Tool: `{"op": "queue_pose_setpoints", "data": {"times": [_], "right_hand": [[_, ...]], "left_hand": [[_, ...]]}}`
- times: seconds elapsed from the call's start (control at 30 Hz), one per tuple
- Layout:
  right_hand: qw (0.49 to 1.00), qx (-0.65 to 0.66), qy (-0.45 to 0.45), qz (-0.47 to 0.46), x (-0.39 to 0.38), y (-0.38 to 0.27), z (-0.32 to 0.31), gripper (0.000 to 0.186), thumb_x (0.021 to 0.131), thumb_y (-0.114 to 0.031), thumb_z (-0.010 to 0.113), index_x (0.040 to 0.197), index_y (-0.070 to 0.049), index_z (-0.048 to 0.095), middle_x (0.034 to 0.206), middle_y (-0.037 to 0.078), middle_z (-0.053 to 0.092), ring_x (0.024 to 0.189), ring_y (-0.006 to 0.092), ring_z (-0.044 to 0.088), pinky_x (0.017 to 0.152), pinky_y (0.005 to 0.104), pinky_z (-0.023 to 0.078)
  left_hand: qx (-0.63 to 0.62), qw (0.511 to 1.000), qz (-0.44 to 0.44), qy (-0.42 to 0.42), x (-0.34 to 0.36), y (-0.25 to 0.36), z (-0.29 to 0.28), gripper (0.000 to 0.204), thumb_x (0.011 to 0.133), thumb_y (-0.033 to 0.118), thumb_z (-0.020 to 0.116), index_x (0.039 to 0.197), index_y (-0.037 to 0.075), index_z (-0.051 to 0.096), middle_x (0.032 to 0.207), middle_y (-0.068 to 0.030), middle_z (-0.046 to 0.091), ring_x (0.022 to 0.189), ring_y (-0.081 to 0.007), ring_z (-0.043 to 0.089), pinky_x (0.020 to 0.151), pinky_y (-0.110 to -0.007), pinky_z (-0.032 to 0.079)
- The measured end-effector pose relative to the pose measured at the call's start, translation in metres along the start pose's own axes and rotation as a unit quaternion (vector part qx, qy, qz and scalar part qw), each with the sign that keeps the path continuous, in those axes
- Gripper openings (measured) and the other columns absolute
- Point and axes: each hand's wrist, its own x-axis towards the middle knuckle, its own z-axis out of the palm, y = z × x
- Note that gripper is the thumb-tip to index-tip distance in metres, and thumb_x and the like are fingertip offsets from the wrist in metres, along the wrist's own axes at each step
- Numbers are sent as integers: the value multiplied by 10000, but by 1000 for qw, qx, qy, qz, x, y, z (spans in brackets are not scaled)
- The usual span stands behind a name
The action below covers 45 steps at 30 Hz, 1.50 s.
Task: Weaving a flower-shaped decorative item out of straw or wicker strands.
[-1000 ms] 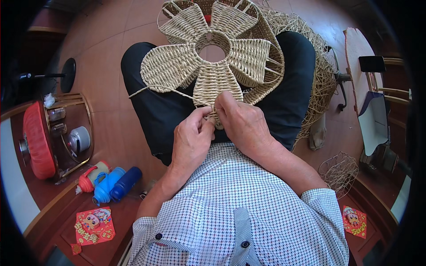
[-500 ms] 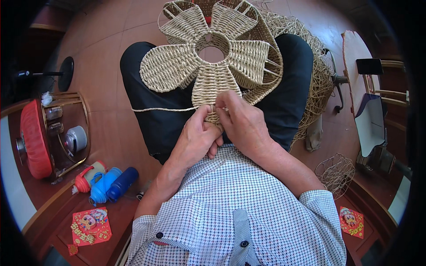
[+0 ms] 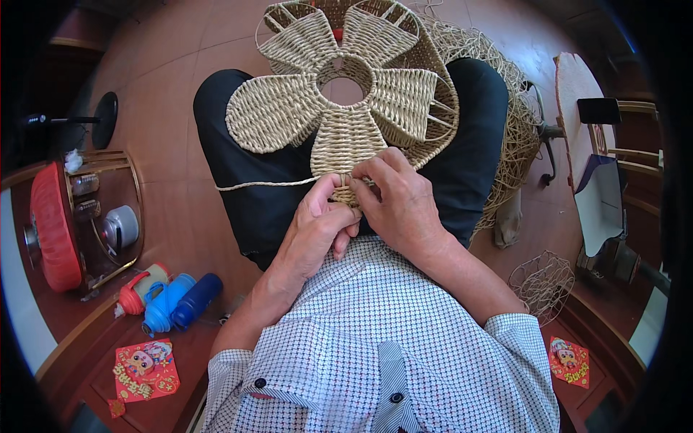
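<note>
On my lap lies a flower-shaped piece woven from straw cord (image 3: 271, 114), its petals set around a round central hole. My left hand (image 3: 314, 227) is closed on the tip of the petal nearest me, its fingers curled under it. A loose straw cord (image 3: 267, 184) runs from the left thigh to the left fingertips. My right hand (image 3: 404, 206) pinches at the same petal tip from the right; what lies between its fingertips is hidden. The petals at the right and back have bare wire frame (image 3: 440, 119) at their outer ends.
A large tangle of straw cord (image 3: 512, 123) lies beside my right leg, and a smaller coil (image 3: 543, 285) sits nearer. At left stand a red stool (image 3: 54, 227), a rack with jars (image 3: 88, 184) and several bottles (image 3: 196, 299). A board with a phone (image 3: 599, 110) stands right.
The right hand has shifted slightly at the petal tip, and the left thumb and fingers have changed position a little. The woven piece stays in place on my lap.
</note>
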Motion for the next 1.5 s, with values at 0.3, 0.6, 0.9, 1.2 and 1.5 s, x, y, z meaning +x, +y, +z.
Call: {"op": "queue_pose_setpoints", "data": {"times": [0.3, 0.6, 0.9, 1.2, 1.5], "right_hand": [[998, -12, -46, 51, 11, -1, 2, 128, 983, -136, 713, 985, -14, 675, 1073, 197, 679, 895, 421, 741, 771, 534, 611], [997, 3, 64, -48, -9, 15, 17, 144, 935, -34, 745, 1021, -38, 630, 979, 153, 626, 803, 381, 711, 688, 460, 594], [984, 63, 109, -124, -19, 27, 17, 184, 919, -36, 815, 1057, -43, 694, 970, 117, 643, 830, 297, 707, 693, 418, 594], [986, 99, 135, 19, -22, 39, -20, 239, 960, 23, 767, 1186, -28, 706, 1067, 100, 706, 696, 189, 645, 634, 329, 539], [986, 139, 46, 74, -8, 38, -43, 298, 999, -25, 694, 1294, -18, 657, 1029, 126, 755, 735, 229, 698, 723, 363, 578]], "left_hand": [[22, 1000, 6, 4, 0, 3, 0, 382, 947, 102, 637, 1313, 16, 571, 748, -47, 647, 514, -85, 545, 460, -252, 434], [425, 860, 217, 181, -14, -6, 12, 383, 1064, 79, 647, 1429, -26, 600, 785, -50, 690, 591, -85, 619, 553, -263, 521], [-30, 997, 62, 20, -9, 5, 17, 292, 1154, 213, 630, 1371, 22, 675, 846, 23, 629, 630, -18, 531, 561, -206, 443], [109, 931, 336, 98, -47, 53, 20, 288, 1195, 272, 580, 1089, 12, 642, 973, -54, 640, 914, -139, 615, 933, -329, 530], [50, 905, 413, 88, -62, 89, 7, 332, 1192, 330, 572, 1004, 56, 581, 819, 8, 482, 650, -88, 403, 608, -288, 366]]}}
